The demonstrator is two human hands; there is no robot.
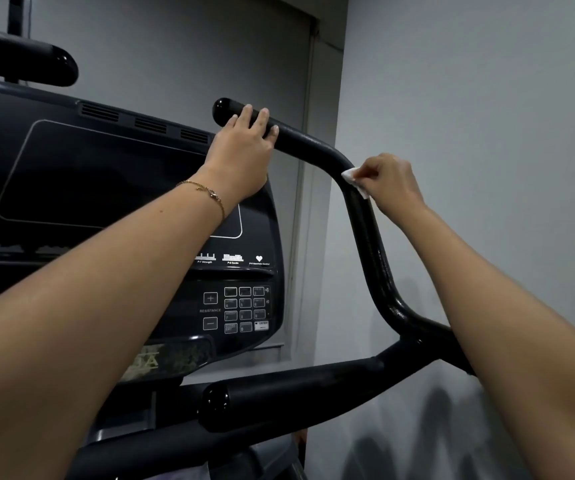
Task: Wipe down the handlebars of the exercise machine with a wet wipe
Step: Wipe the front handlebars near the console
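Nearest, the black handlebar (371,247) forked, one branch jutting left beneath both forearms. Higher up, the right hand (391,183) pinched the white wet wipe (353,179) against the bar's bend, fingers curled together and the thumb seemingly hidden. The left hand (244,147), with a bracelet (208,192) at its wrist, curled its fingers over the upper grip. The console (106,188) stood beyond.

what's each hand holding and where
Left hand grips the upper handlebar near its end; right hand pinches a white wipe against the bend.
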